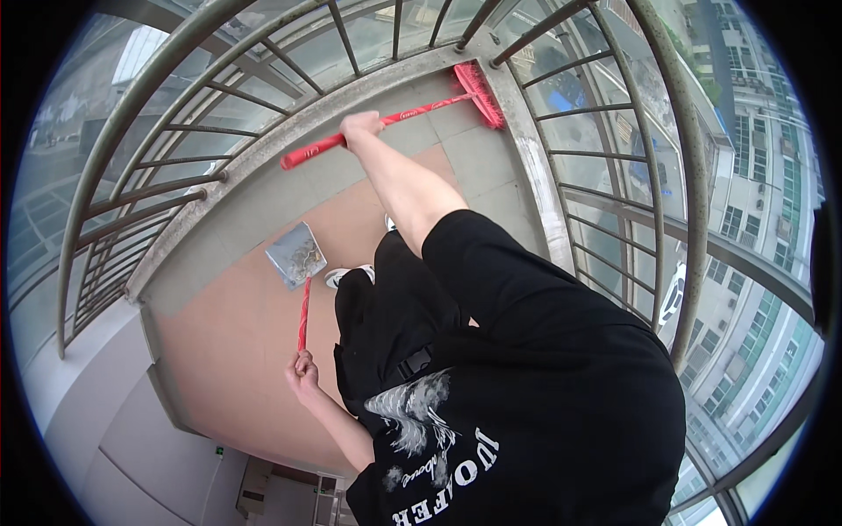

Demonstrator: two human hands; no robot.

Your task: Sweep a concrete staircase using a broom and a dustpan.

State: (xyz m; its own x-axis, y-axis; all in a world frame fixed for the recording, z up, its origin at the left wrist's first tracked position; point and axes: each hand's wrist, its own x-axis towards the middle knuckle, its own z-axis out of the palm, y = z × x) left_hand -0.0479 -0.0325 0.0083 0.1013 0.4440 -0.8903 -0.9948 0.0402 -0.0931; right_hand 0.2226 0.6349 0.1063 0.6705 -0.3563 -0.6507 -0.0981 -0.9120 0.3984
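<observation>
My right hand [361, 130] is wrapped round the red handle of a broom [478, 95]. The broom's red bristle head rests in the far right corner of the floor, against the low ledge. Its handle end sticks out to the left past my hand. Lower down, my left hand [303, 372] is closed round the thin red handle of a dustpan [282, 252]. The grey pan lies on the tiled floor left of my feet, with some loose debris in it. My fingers hide part of each handle.
Metal railings [656, 175] stand on a pale concrete ledge [537, 167] along the far and right sides, with windows beyond. My shoes [349, 277] are on the pinkish tiles, which meet grey tiles [412, 131] near the ledge. A white wall [96, 421] stands at lower left.
</observation>
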